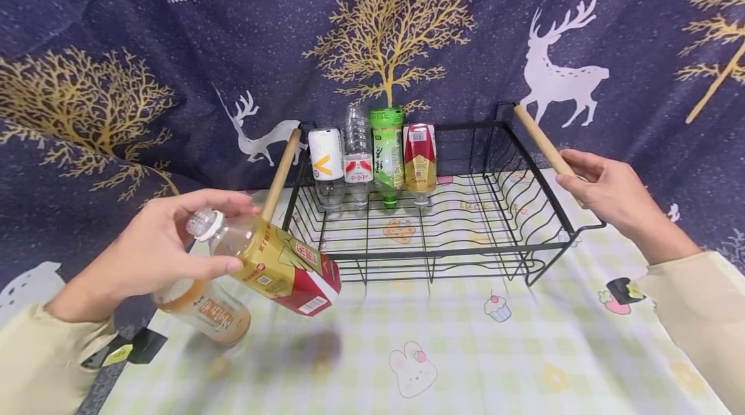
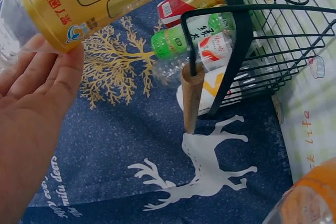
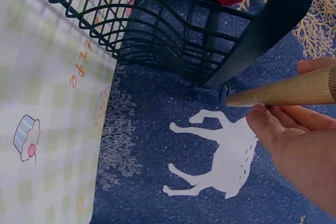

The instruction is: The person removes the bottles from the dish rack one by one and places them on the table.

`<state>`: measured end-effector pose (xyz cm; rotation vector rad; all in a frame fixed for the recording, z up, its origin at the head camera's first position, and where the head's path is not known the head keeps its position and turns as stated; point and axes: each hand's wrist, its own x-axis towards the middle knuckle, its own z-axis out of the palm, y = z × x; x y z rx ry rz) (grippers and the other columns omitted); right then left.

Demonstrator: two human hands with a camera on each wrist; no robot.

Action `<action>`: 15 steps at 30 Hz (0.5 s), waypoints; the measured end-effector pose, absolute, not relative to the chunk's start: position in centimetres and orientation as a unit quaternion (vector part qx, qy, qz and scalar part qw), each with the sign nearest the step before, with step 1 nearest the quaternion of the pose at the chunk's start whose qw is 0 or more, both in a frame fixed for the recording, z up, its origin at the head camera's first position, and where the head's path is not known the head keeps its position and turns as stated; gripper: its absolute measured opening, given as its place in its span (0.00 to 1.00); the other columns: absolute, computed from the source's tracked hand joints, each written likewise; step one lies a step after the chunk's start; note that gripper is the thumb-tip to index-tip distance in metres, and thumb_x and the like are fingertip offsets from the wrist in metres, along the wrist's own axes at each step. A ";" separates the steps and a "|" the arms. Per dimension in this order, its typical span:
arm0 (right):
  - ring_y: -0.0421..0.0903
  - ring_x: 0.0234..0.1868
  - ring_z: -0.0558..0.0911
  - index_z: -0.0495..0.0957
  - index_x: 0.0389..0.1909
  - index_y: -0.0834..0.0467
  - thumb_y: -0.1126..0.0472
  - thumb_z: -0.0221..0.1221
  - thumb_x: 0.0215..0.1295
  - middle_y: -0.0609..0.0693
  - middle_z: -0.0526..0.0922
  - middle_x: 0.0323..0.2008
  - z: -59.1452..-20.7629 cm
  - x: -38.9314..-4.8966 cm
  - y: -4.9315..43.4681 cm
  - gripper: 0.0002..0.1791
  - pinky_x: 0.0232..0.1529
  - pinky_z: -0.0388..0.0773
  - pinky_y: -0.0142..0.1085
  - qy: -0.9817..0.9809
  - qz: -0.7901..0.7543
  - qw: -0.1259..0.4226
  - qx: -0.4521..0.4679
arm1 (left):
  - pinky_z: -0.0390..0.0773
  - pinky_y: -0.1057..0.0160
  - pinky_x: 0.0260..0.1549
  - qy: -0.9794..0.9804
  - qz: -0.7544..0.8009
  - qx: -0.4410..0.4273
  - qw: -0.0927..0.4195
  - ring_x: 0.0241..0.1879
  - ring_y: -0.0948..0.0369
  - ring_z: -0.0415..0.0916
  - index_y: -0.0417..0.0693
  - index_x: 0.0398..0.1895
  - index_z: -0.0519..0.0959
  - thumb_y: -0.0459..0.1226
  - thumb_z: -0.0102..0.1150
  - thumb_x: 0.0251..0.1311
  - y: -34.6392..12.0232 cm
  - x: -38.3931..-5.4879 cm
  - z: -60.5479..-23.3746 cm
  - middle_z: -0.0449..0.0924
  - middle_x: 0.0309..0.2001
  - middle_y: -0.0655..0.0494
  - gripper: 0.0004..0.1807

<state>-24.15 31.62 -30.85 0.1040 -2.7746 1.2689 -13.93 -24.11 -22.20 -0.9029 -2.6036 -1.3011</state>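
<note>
My left hand (image 1: pixel 154 244) holds a clear plastic bottle (image 1: pixel 285 266) with a gold and red label, thumb and fingers around its neck end. The bottle is tilted, its uncapped mouth up and to the left, its red base toward the basket's front left corner. With my right hand (image 1: pixel 617 192) I grip the right wooden handle (image 3: pixel 294 87) of the black wire basket (image 1: pixel 442 251). Inside, along the back left, bottles stand neck down in a row: a white-labelled bottle (image 1: pixel 326 156), a red-and-white-labelled bottle (image 1: pixel 357 169), a green bottle (image 1: pixel 387 150) and a red and gold bottle (image 1: pixel 420 159).
An orange-labelled bottle (image 1: pixel 218 315) is on the table under my left hand, its top hidden. The basket's left wooden handle (image 1: pixel 282 172) rises beside the held bottle. A checked tablecloth (image 1: pixel 477 357) covers the table, and a dark blue deer-patterned cloth (image 1: pixel 262 46) hangs behind.
</note>
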 end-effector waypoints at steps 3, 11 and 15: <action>0.17 0.38 0.68 0.57 0.76 0.63 0.48 0.55 0.75 0.68 0.66 0.68 -30.9 -24.1 31.6 0.37 0.28 0.75 0.26 -0.908 0.415 0.047 0.033 | 0.83 0.71 0.38 -0.862 -0.413 -0.292 0.040 0.43 0.64 0.83 0.40 0.57 0.79 0.20 0.78 0.37 -24.0 -13.9 -22.7 0.85 0.51 0.60 0.37; 0.15 0.39 0.67 0.57 0.76 0.63 0.48 0.55 0.75 0.67 0.67 0.68 -31.0 -24.1 31.7 0.37 0.29 0.75 0.25 -0.908 0.415 0.049 0.029 | 0.79 0.75 0.44 -0.867 -0.381 -0.318 0.031 0.46 0.67 0.80 0.39 0.56 0.80 0.25 0.82 0.35 -23.8 -14.0 -24.2 0.85 0.50 0.60 0.37; 0.15 0.39 0.67 0.58 0.76 0.63 0.48 0.55 0.75 0.67 0.68 0.67 -30.9 -24.1 31.6 0.37 0.29 0.75 0.25 -0.908 0.415 0.053 0.030 | 0.78 0.76 0.44 -0.876 -0.356 -0.324 0.034 0.46 0.69 0.80 0.41 0.55 0.81 0.29 0.83 0.36 -23.9 -14.1 -25.0 0.85 0.50 0.58 0.36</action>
